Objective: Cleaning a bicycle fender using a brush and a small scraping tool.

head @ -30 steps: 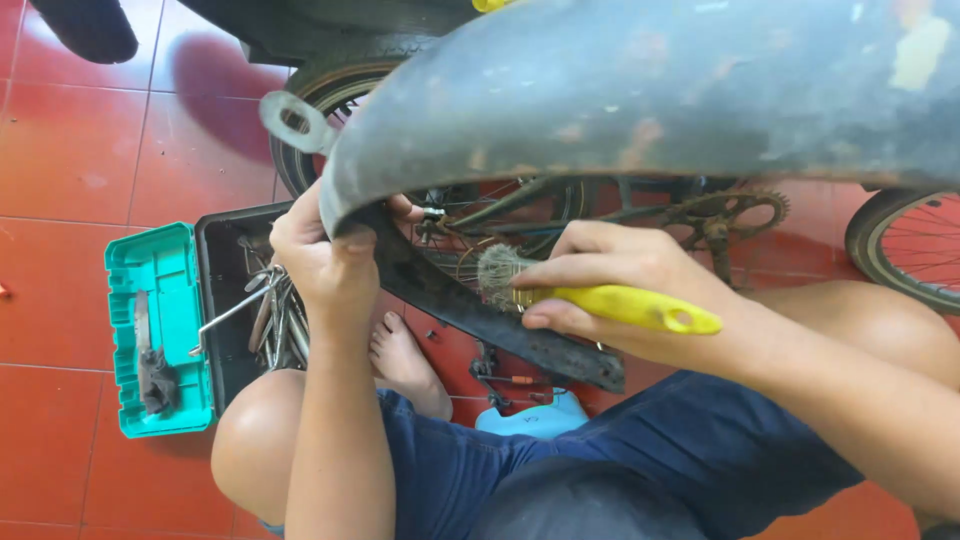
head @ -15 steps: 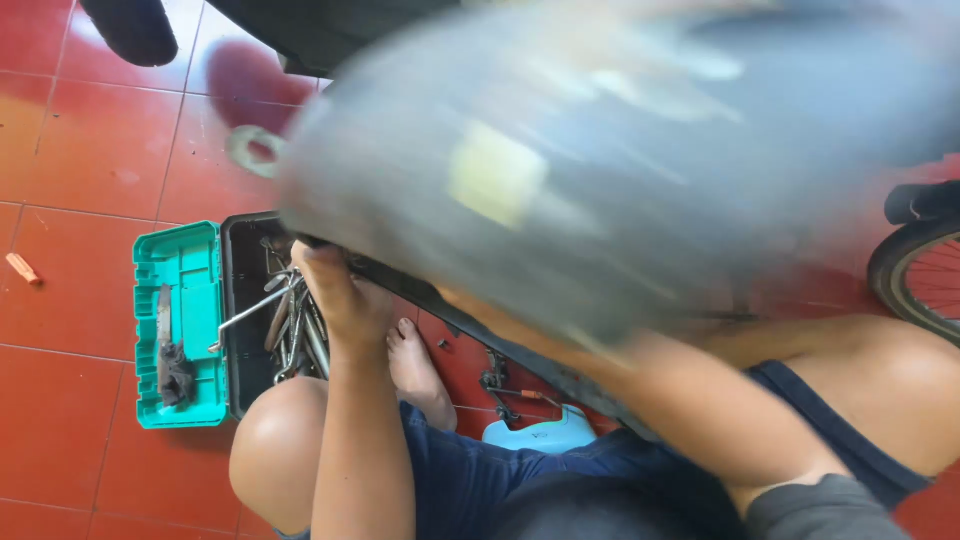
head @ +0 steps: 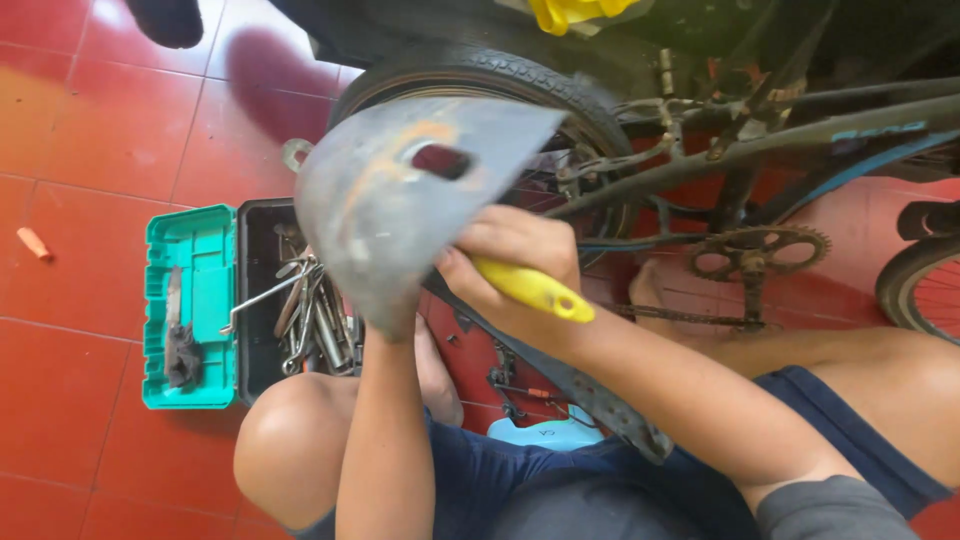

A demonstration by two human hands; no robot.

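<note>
Above my lap, the grey metal mudguard (head: 385, 200) sits tilted in front of the bicycle's rear tyre (head: 480, 70). My right hand (head: 510, 265) is clenched around a yellow-handled tool (head: 530, 290), touching the mudguard's lower edge. My left hand is hidden behind the mudguard; I cannot tell its grip. Left of my knee, an open teal toolbox (head: 190, 300) lies on red floor tiles (head: 70, 130).

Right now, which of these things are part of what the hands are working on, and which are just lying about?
In hand:
- grey metal mudguard, gripped from below by the left hand, mostly hidden behind it
- yellow-handled tool, in the right hand

Lying about:
- teal toolbox with wrenches
- small orange piece on the floor tiles
- bicycle chainring
</note>
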